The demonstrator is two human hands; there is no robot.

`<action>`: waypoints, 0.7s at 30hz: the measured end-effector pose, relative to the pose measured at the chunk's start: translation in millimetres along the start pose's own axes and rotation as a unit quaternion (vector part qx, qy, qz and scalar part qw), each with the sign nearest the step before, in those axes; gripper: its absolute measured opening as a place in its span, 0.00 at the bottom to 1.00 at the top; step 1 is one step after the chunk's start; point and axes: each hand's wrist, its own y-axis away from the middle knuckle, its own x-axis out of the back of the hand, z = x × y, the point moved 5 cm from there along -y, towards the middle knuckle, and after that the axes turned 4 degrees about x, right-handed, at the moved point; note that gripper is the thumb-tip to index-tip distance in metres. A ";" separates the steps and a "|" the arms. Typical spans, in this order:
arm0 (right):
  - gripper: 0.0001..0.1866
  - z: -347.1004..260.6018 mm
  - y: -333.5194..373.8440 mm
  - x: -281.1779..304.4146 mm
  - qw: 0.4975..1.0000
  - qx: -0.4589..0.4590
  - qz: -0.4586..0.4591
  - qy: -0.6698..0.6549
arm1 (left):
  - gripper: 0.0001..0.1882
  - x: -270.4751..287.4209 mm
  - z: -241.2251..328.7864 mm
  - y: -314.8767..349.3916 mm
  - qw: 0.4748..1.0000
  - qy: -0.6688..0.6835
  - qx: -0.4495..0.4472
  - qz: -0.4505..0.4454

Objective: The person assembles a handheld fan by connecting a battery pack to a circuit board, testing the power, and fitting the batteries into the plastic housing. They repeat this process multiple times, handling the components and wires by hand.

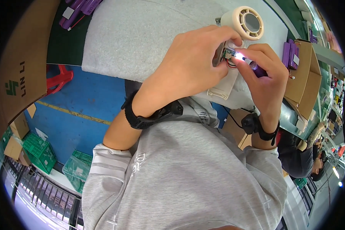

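A cream handheld fan (234, 21) lies on the white foam sheet, its round slotted head at the far end. Between my hands its opened housing shows a small green circuit board (228, 55) with thin red and black wires. My left hand (193, 57) is closed around the housing, thumb and fingers at either side of the board. In my right hand (267, 71) is a purple cylinder (258, 69), pinched between fingers and thumb. A bright white light glows where the right fingertips meet the board, hiding the contact there. A cream casing part (223, 90) extends below the hands.
Purple battery packs (77, 12) with white labels lie at the far left, and more purple packs (290, 53) stand by an open cardboard box (304, 76) on the right. A large carton (19, 73) is at the left, near a red stool (60, 79). Another person sits at right.
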 end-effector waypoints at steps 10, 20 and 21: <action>0.12 -5.0 0.7 -0.9 0.997 0.019 0.063 0.039 | 0.19 -2.0 -1.1 -2.7 0.998 -0.004 0.056 0.014; 0.11 -5.9 3.3 -0.4 0.997 0.019 0.065 0.044 | 0.18 0.2 -4.6 -3.5 0.998 0.015 0.058 0.008; 0.11 -6.1 2.6 -0.3 0.997 0.019 0.065 0.045 | 0.18 1.1 -4.8 -4.2 0.998 0.024 0.064 -0.008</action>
